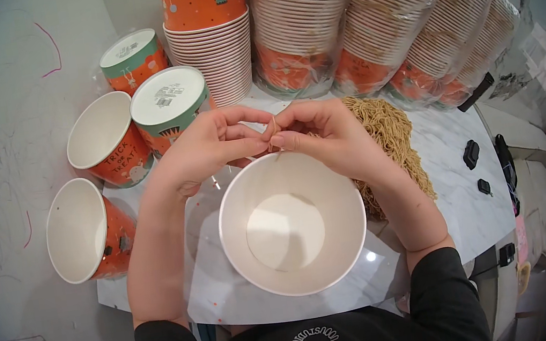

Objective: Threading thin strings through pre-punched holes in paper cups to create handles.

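Observation:
A paper bucket [342, 223] with a white inside stands mouth up before me, and its bottom shows bare. Just above its far rim, my left hand [223, 142] and my right hand [323, 128] meet at the fingertips. Both pinch a thin tan string [274, 128], which seems to form a small loop; a short bit of it reaches down to the rim. Whether the string is knotted I cannot tell. Beside my right forearm lies a loose heap of tan strings [388, 135], partly hidden by that arm.
Orange printed buckets [115, 162] stand or lie at the left, two upside down. A tall nested stack [210, 60] rises behind my hands. Several plastic-wrapped stacks [305, 10] lean along the back right. Small black objects [471, 153] lie on the marbled table [459, 213].

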Available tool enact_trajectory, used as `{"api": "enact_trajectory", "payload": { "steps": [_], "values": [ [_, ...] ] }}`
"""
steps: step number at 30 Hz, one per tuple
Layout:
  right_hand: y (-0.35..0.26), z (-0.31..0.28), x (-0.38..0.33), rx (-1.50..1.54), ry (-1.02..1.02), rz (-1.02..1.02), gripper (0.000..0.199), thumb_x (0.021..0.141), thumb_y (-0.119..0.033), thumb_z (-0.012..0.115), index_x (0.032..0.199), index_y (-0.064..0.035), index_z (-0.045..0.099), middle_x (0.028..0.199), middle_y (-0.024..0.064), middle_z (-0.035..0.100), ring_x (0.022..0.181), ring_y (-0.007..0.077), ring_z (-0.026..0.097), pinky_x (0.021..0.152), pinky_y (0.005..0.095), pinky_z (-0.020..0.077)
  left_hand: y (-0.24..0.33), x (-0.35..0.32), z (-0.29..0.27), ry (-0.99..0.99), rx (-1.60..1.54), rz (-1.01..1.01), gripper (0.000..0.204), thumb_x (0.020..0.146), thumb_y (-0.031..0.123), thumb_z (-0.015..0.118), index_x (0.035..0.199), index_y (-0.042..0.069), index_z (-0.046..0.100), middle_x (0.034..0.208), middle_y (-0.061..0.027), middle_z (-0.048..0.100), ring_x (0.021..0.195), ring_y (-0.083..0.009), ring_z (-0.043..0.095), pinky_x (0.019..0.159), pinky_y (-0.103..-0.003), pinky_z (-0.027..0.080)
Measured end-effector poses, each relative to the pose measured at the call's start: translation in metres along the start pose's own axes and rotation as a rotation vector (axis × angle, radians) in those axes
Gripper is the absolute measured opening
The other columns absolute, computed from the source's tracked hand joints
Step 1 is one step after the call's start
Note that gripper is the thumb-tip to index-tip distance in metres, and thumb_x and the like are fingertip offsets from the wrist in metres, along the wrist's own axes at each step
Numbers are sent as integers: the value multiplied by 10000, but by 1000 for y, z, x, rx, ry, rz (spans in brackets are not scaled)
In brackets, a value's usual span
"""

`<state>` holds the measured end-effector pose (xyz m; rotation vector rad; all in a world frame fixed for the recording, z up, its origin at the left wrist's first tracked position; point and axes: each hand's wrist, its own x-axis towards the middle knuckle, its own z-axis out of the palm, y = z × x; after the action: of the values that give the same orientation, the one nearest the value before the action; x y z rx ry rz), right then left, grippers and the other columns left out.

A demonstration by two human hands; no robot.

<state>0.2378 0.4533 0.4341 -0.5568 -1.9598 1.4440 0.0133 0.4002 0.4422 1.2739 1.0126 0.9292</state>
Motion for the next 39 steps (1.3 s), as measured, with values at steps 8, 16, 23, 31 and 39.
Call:
{"api": "enact_trajectory", "payload": {
  "steps": [8,16,23,31,39],
  "values": [
    [1,-4,3,-243,21,-6,153,968,-64,698,1082,34,724,934,29,733,831,53,655,731,207,522,-10,10,-2,25,-45,-63,407,830,135,845,1165,-1,657,974,-63,778,839,-76,702,734,-217,515],
    [-5,2,1,-141,129,36,121,923,-25,731,1015,23,671,934,6,708,828,58,647,726,227,525,-21,16,-2,44,-11,-67,410,808,180,860,1146,45,671,938,-17,771,836,-64,680,744,-227,484],
    [-19,2,-7,-602,144,-157,194,848,-123,784,954,6,684,837,115,705,723,227,697,680,335,556,-15,12,-6,42,-43,-154,265,847,210,822,1093,130,766,970,46,745,890,-48,651,780,-233,467],
    [-12,11,-9,-594,188,-160,167,834,-148,794,914,-11,741,828,127,699,722,254,707,670,366,556,-18,15,-11,-14,-108,-142,189,910,222,779,1058,106,767,958,24,748,869,-52,675,756,-211,502],
    [-11,16,-8,-598,171,-136,181,855,-106,811,964,18,739,852,104,702,792,190,700,735,310,569,-27,17,-12,31,-124,-134,204,955,224,740,1038,38,756,905,-25,757,798,-58,692,695,-179,528]
  ]
}}
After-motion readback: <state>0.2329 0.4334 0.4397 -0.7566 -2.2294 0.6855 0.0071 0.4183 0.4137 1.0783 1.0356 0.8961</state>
